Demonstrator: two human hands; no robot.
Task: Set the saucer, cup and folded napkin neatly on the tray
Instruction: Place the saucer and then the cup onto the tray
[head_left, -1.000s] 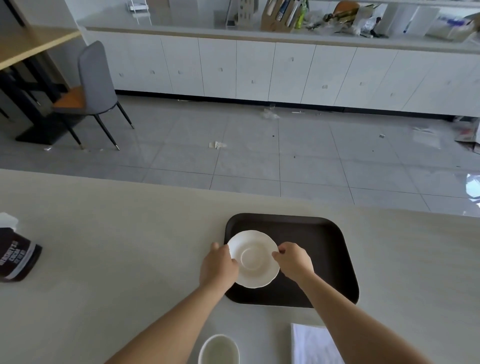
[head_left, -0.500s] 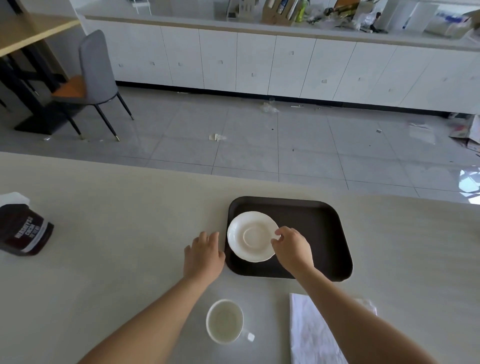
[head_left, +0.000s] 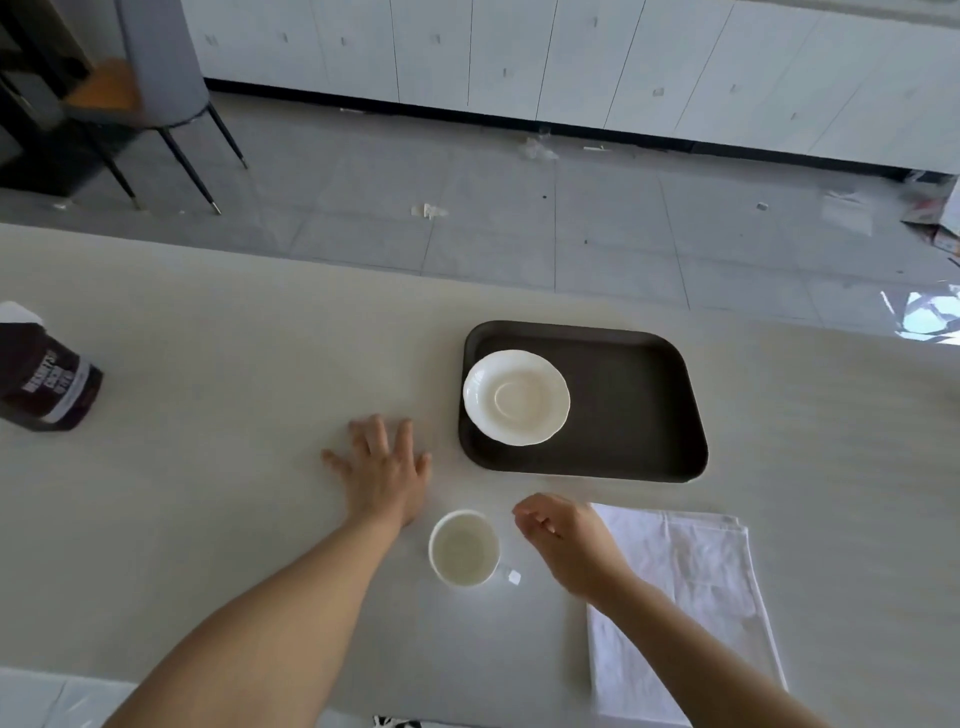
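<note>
A white scalloped saucer (head_left: 516, 397) lies in the left half of the dark brown tray (head_left: 639, 405), free of both hands. A white cup (head_left: 463, 547) stands upright on the counter in front of the tray, its handle pointing right. A white folded napkin (head_left: 691, 587) lies flat to the cup's right, partly under my right forearm. My left hand (head_left: 387, 470) rests flat on the counter left of the tray, fingers spread and empty. My right hand (head_left: 563, 535) hovers just right of the cup, fingers loosely curled, holding nothing.
A dark brown bottle with a white cap (head_left: 44, 376) lies on the pale counter (head_left: 234, 364) at the far left. Beyond the counter's far edge are grey floor tiles, a grey chair (head_left: 150, 78) and white cabinets (head_left: 571, 52).
Both hands have let go of the saucer, which now rests on the tray. The left hand drew back onto the counter; the right hand pulled back to beside the cup. The view tilted down.
</note>
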